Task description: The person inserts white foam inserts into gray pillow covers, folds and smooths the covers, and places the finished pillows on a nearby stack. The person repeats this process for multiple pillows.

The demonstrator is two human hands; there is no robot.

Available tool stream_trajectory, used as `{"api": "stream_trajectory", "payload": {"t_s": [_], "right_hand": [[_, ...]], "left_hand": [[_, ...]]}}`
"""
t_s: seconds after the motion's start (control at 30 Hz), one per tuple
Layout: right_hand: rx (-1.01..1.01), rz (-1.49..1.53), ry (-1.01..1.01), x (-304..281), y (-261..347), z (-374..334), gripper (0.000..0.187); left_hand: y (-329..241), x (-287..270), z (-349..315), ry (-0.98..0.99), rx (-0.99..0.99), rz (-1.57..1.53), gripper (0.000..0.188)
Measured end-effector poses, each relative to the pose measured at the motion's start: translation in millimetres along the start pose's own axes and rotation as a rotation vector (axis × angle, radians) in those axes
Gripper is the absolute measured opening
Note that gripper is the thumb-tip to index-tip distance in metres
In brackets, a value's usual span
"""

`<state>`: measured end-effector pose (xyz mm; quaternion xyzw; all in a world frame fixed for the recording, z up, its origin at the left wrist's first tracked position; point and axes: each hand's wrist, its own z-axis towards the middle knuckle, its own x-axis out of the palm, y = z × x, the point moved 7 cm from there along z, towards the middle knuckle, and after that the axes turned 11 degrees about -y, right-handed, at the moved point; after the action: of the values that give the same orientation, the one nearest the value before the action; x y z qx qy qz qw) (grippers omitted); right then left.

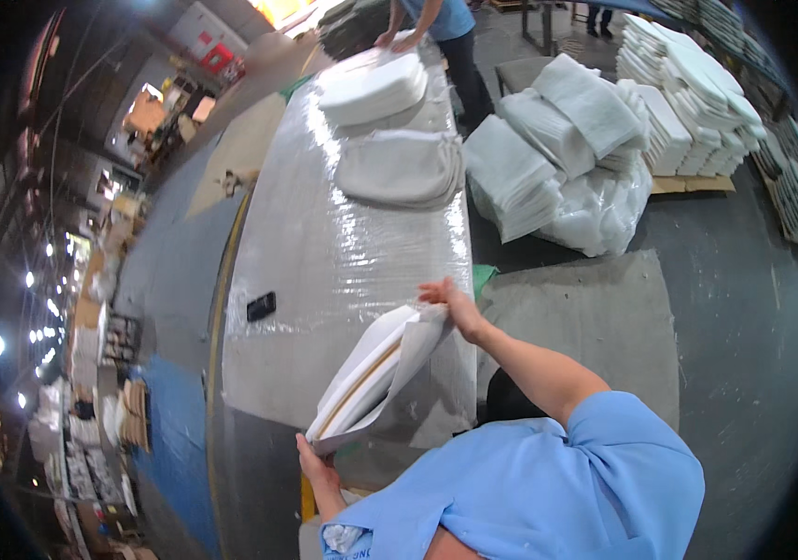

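A long white pad point(373, 369) with a tan strip along it lies part-way inside a grey-white fabric cover point(397, 387), tilted over the near end of the table. My left hand point(318, 467) grips the cover's lower end, its thumb up along the edge. At the upper end my right hand point(450, 301) holds the cover's other edge, with some fingers bent over it. The fingertips under the fabric are hidden. Farther up the table rest a stack of grey fabric covers point(399, 170) and a stack of white pads point(373, 91).
The long table point(301, 233) is wrapped in shiny clear film. A black phone point(261, 306) lies near its left edge. White sheet bundles point(520, 177) sit on a plastic bag at right, beside tall pad stacks point(688, 103). A co-worker point(450, 37) stands at the far end.
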<state>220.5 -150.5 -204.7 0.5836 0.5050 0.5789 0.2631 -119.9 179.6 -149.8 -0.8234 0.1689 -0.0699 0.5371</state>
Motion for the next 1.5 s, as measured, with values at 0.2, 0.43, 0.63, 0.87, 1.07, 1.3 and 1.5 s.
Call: {"api": "stream_trajectory", "payload": {"t_s": [0.2,0.43,0.63,0.87,1.07,1.3,1.5], "right_hand": [[0.021,0.052,-0.195,-11.9,-18.4,-32.5,0.084],[0.067,-0.011,-0.244,-8.3,-23.6,-13.3,0.084],[0.102,0.12,-0.355,5.9,14.1,74.6,0.083],[-0.015,-0.207,-0.374,3.8,55.6,152.5,0.089],[-0.191,-0.243,-0.116,36.5,88.1,157.0,0.09],[-0.134,-0.287,-0.028,24.4,83.2,171.1,0.094],[-0.065,-0.256,-0.048,-4.7,64.7,181.3,0.095]], "left_hand": [[10.3,-7.9,-1.8,0.001,-0.053,-0.036,0.062],[6.5,-1.7,0.8,0.097,-0.136,-0.197,0.058],[9.1,23.5,-63.8,0.251,0.18,-0.12,0.043],[52.3,98.5,-117.1,0.466,0.281,0.411,0.088],[35.7,124.7,-117.4,0.542,0.417,0.67,0.106],[61.6,164.6,-135.5,0.853,0.174,0.388,0.127],[83.3,166.3,-136.0,0.868,0.42,0.532,0.128]]}}
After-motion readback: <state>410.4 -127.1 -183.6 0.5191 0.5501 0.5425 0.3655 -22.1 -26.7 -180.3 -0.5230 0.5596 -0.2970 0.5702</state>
